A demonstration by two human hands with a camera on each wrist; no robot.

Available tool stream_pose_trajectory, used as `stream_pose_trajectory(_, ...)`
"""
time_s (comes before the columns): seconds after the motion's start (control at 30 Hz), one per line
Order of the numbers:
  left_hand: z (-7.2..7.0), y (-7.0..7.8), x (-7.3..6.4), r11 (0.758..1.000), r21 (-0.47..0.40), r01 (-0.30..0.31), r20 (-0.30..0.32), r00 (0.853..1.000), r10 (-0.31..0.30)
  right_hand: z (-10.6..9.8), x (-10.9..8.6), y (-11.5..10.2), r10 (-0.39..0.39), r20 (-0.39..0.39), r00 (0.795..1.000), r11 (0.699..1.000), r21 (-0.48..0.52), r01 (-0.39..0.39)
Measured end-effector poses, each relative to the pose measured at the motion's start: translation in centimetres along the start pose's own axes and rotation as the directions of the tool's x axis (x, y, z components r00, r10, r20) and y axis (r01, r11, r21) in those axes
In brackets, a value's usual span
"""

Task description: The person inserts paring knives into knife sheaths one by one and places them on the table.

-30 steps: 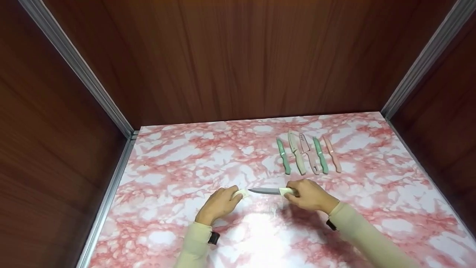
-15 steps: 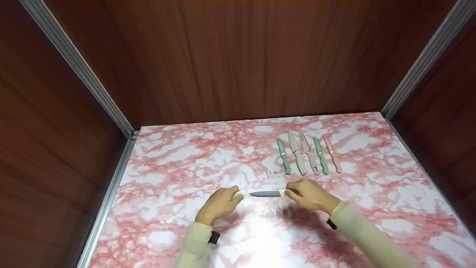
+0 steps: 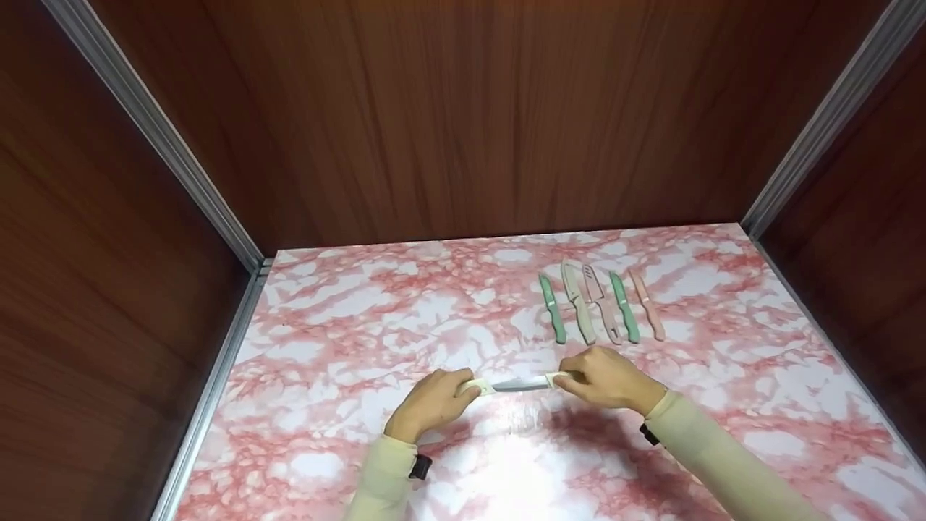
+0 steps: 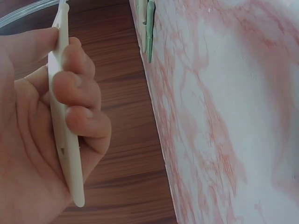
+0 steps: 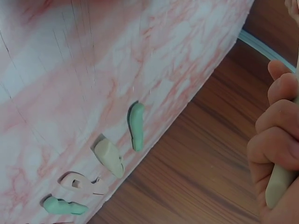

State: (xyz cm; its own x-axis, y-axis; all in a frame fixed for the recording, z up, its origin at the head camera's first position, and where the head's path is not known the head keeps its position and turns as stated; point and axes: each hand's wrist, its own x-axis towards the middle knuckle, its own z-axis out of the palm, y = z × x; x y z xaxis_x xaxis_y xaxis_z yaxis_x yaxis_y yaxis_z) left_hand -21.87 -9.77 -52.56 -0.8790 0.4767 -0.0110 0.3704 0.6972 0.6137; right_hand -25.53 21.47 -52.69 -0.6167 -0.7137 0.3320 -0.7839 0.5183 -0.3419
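Observation:
My left hand grips a cream blade cover, its fingers curled round the long flat piece. In my right hand is a small knife, held by its cream handle. The grey blade points left, and its tip meets the open end of the cover in the head view. Most of the blade shows between the two hands, over the pink-and-white marbled table. Fingers hide much of the handle.
Several knives lie side by side beyond my right hand: a green knife, a cream knife, a pink knife, another green knife and a peach knife. Brown wood-grain panels wall the table.
The knife tip was slightly apart from the cover a second ago and now meets its end. The blade's tilt has changed a little. Both hands have shifted slightly; the row of knives is undisturbed.

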Motion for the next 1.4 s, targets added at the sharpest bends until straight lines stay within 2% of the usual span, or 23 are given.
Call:
stream_pose_trajectory(0.13, 0.2, 0.3, 0.0, 1.0, 0.002, -0.003, 0.008, 1.0, 0.003, -0.1, -0.1, -0.1, -0.02, -0.007, 1.0, 1.0, 0.006, 0.02)
stream_pose_trajectory(0.37, 0.4, 0.6, 0.1, 0.998, 0.042, -0.042, -0.024, 0.999, 0.043, -0.2, 0.1, -0.3, -0.037, -0.007, 0.999, 0.999, -0.004, 0.037)
stream_pose_trajectory(0.63, 0.9, 0.7, 0.0, 0.999, 0.016, -0.033, -0.015, 0.999, 0.034, -0.1, 0.2, -0.4, -0.067, -0.011, 0.998, 0.997, -0.035, 0.067)
stream_pose_trajectory(0.87, 1.0, 0.8, 0.1, 0.999, 0.04, -0.037, -0.021, 0.999, 0.038, -0.1, 0.2, -0.6, -0.071, -0.012, 0.997, 0.997, -0.04, 0.071)
stream_pose_trajectory(1.03, 1.1, 1.0, 0.1, 0.999, 0.03, -0.044, -0.016, 0.999, 0.045, 0.0, 0.3, -0.7, -0.081, -0.013, 0.997, 0.996, -0.037, 0.08)
stream_pose_trajectory(1.4, 1.4, 1.3, 0.3, 0.996, 0.053, -0.076, -0.046, 0.996, 0.079, 0.2, 0.4, -0.8, -0.119, -0.031, 0.992, 0.993, -0.025, 0.119)
